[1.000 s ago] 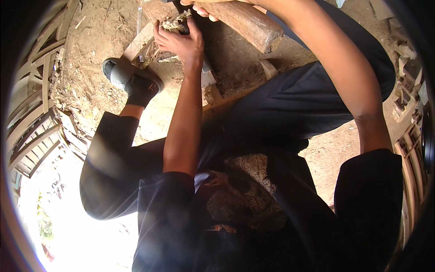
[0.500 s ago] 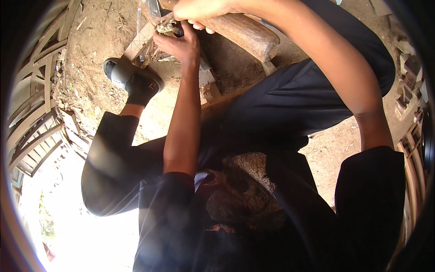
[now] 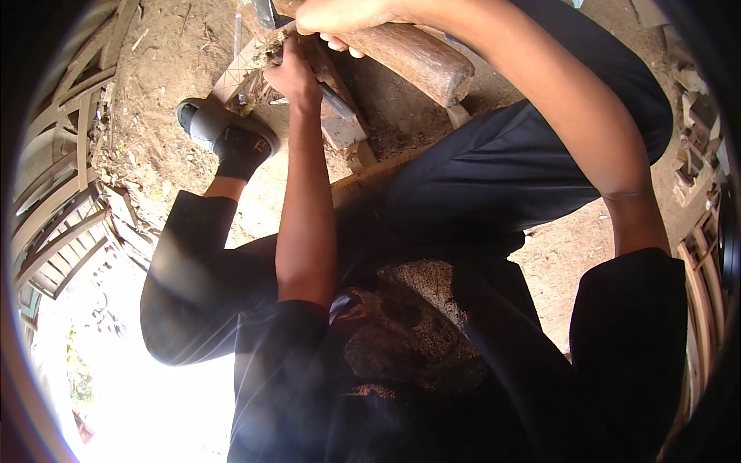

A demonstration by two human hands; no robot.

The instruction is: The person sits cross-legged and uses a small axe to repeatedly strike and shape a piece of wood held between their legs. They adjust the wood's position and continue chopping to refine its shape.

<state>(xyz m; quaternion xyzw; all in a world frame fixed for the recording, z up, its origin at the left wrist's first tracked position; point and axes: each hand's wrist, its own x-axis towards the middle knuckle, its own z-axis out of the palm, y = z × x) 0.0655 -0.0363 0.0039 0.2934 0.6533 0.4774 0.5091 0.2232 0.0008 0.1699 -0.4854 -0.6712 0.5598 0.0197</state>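
The right hand has its grip clenched around the upper end of a thick wooden handle, which slants down and away to its right. Just below and to the left of it, the left hand is closed in a grip on a pale strip of wood, forearm stretched straight up from the body. Further left, a grey sandal rests on the dirt ground.

The right hand grips a thick wooden handle near the top edge. Just below, the left hand presses on a pale wood piece (its fingers are closed). A sandalled foot rests on sandy ground.
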